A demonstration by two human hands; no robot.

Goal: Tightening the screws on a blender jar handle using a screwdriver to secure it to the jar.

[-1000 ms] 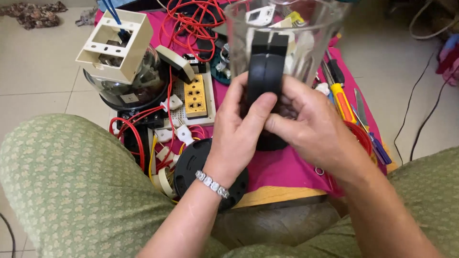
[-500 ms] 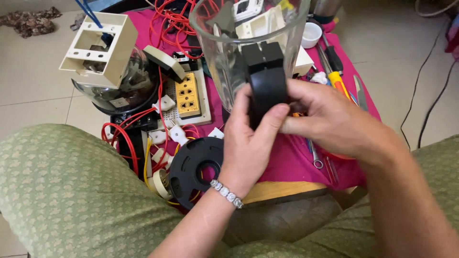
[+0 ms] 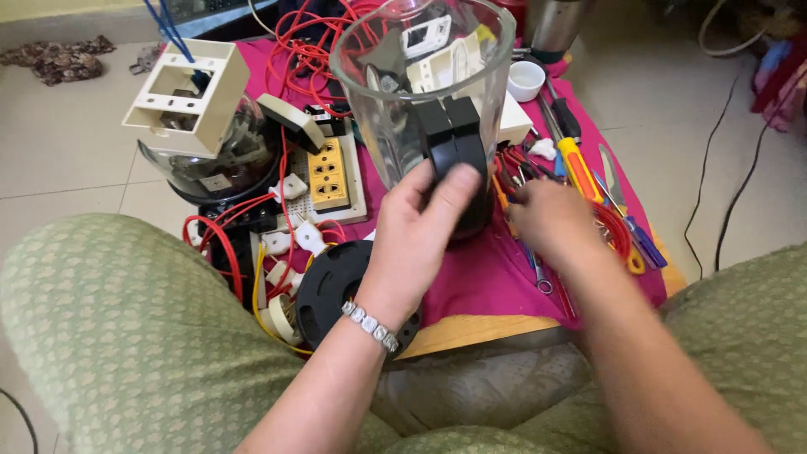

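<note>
- The left hand [image 3: 420, 231] wraps its fingers [image 3: 458, 181] around the black handle [image 3: 454, 139] of a clear blender jar [image 3: 403, 92], thumb on the near side, fingers pressed onto the handle's front; it holds the jar upright.
- The right hand [image 3: 551, 219] hovers low over the tools just right of the jar; it is blurred, fingers loosely curled, and I cannot tell whether they pinch anything.
- The jar stands over the middle of the pink cloth [image 3: 496, 273] that covers the surface, its open mouth towards the camera, with white plastic parts showing through its wall.
- A silver bracelet [image 3: 370, 326] sits on the left wrist.
- Beside the right hand lie a yellow-handled screwdriver [image 3: 576, 164], a blue-handled tool [image 3: 643, 244] and a small spanner [image 3: 538, 273].
- Left of the jar lies a yellow socket plate [image 3: 328, 172]; nearer the body, a black round disc [image 3: 332, 290] partly under the left forearm.
- Further left, a cream switch box [image 3: 189, 97] rests on a dark domed appliance base [image 3: 210, 172], with red wires [image 3: 223, 244] looping round it.
- A small white cup [image 3: 527, 80] stands beyond the jar.
- Green patterned trousers [image 3: 109, 328] cover both knees in the foreground.
</note>
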